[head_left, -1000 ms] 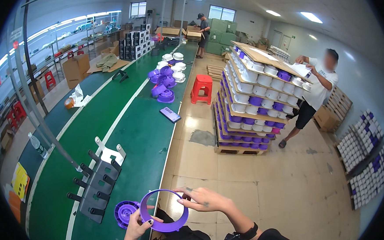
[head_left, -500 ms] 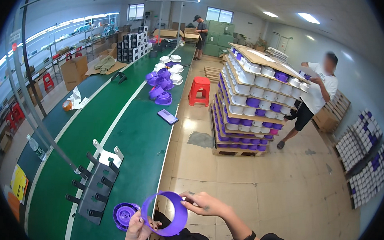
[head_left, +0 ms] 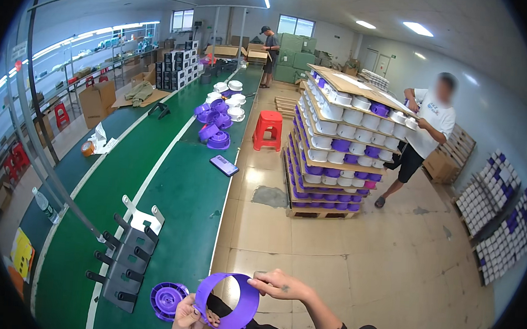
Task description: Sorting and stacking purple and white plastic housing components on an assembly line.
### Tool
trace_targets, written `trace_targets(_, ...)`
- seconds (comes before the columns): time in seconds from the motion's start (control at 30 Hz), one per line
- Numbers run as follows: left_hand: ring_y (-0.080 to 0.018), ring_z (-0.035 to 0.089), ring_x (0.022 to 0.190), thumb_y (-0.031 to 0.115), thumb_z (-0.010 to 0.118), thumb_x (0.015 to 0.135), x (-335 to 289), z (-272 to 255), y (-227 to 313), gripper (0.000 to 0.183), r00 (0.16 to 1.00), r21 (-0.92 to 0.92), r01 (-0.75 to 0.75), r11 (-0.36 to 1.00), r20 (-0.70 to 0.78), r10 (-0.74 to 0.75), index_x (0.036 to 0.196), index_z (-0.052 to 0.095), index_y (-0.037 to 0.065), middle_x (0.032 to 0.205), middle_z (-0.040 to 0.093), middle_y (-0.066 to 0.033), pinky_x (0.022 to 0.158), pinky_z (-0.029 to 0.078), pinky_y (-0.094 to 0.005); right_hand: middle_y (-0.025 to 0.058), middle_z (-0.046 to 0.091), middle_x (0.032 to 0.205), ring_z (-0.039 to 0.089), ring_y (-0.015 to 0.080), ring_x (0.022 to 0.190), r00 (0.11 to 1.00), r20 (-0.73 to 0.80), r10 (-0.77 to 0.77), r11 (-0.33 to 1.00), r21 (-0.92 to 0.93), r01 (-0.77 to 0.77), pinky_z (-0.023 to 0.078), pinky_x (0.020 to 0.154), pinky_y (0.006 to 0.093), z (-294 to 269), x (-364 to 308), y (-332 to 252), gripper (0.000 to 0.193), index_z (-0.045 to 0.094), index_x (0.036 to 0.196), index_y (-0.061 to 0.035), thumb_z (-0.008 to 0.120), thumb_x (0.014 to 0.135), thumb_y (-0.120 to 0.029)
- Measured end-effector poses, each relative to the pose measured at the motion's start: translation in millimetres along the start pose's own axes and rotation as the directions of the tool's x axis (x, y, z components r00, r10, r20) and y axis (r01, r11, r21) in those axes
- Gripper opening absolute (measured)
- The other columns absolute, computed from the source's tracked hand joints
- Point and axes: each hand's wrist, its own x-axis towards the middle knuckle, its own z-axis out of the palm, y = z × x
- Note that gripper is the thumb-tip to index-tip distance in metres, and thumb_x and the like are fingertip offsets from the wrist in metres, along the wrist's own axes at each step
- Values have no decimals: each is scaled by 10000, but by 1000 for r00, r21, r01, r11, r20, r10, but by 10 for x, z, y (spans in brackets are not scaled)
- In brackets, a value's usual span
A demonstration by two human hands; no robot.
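Note:
Between my hands is a purple plastic ring, a wide open-ended band tilted toward me above the bench's right edge. My left hand grips its lower left rim, with fingertips showing inside the band. At the upper right rim, my right hand pinches the edge between thumb and fingers. A round purple plastic base with a ribbed circular face lies on the green bench just left of the ring. Farther left stands a dark grey rack with several black pegs and a white end piece.
The long green bench carries a phone and a cluster of purple and white plastic parts. Right of it are a red stool and a tall pallet stack. A person in white stands beside the stack; another works far back.
The ring and both hands sit slightly lower in view, with the same grip. The person beside the stack has shifted their arms. My view has turned slightly.

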Motion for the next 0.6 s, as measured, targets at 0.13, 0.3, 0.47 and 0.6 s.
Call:
trace_targets(0.13, -297, 587, 644, 214, 621, 799, 18, -77, -46, 553, 1000, 4, 1, 1000, -12, -1, 1233, 340, 16, 747, 596, -155, 700, 484, -423, 119, 511, 590, 491, 233, 527, 992, 30, -119, 975, -183, 123, 409, 535, 341, -7, 18, 120, 372, 504, 747, -1, 388, 936, -299)
trace_targets(0.3, -290, 574, 827, 332, 521, 856, 83, 13, 1, 569, 997, -145, 15, 989, -69, -25, 1281, 309, 19, 949, 576, -153, 807, 446, -440, 104, 537, 609, 516, 211, 553, 992, 57, -113, 993, -30, 115, 418, 555, 325, -29, 11, 0, 352, 518, 753, -3, 395, 936, -279)
trace_targets(0.47, -366, 334, 1218, 486, 466, 834, 158, 52, 61, 761, 988, -381, 29, 924, 150, 31, 1365, 170, 29, 1315, 327, -233, 983, 312, -498, 52, 579, 667, 534, 170, 622, 880, -473, -38, 935, 294, 198, 439, 622, 323, 356, -57, 155, 323, 535, 789, -1, 424, 927, -270)
trace_targets(0.6, -372, 151, 1316, 550, 477, 789, 134, 269, 169, 875, 993, -203, 25, 979, 121, 0, 1389, 88, 44, 1417, 130, -242, 1024, 230, -527, 187, 480, 604, 519, 325, 578, 980, 7, -200, 977, -69, 200, 391, 537, 381, 63, 70, 29, 274, 527, 781, 9, 463, 898, -230)
